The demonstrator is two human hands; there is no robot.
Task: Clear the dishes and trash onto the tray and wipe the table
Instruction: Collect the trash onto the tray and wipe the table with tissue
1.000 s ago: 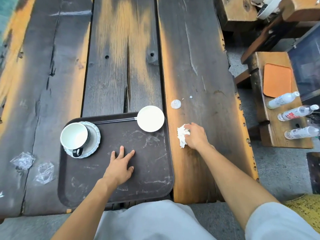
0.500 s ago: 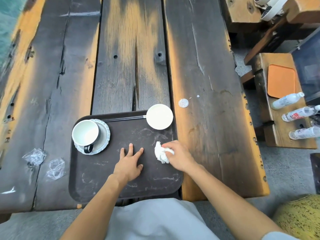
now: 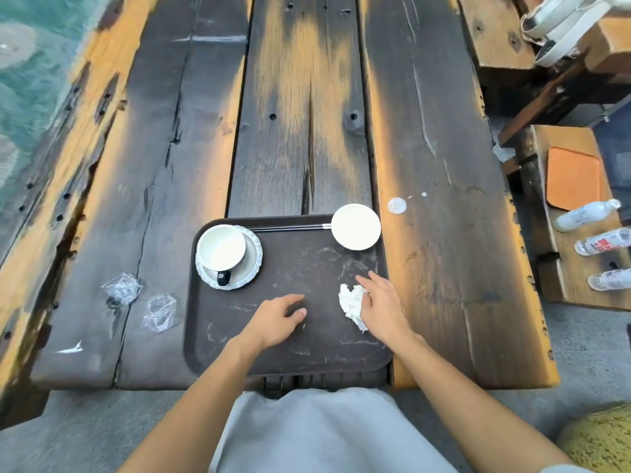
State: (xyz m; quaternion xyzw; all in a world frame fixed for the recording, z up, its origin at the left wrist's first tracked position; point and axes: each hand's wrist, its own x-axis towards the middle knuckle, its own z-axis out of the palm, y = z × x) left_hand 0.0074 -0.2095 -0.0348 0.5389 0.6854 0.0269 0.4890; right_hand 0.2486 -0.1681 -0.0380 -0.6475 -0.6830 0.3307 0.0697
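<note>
A dark brown tray lies on the wooden table at its near edge. On the tray's far left stands a white cup on a saucer. A small white dish sits at the far right corner, with black chopsticks along the far rim. A crumpled white napkin lies on the tray's right side. My right hand rests beside the napkin with fingers spread, its thumb side touching it. My left hand lies palm down on the tray's middle, fingers loosely curled, holding nothing.
Two crumpled clear plastic wrappers lie on the table left of the tray. A white spill spot marks the wood right of the dish. At the right, a bench holds an orange mat and water bottles.
My right hand carried the napkin from the table onto the tray, then spread its fingers off it. My left hand stayed on the tray and curled its fingers.
</note>
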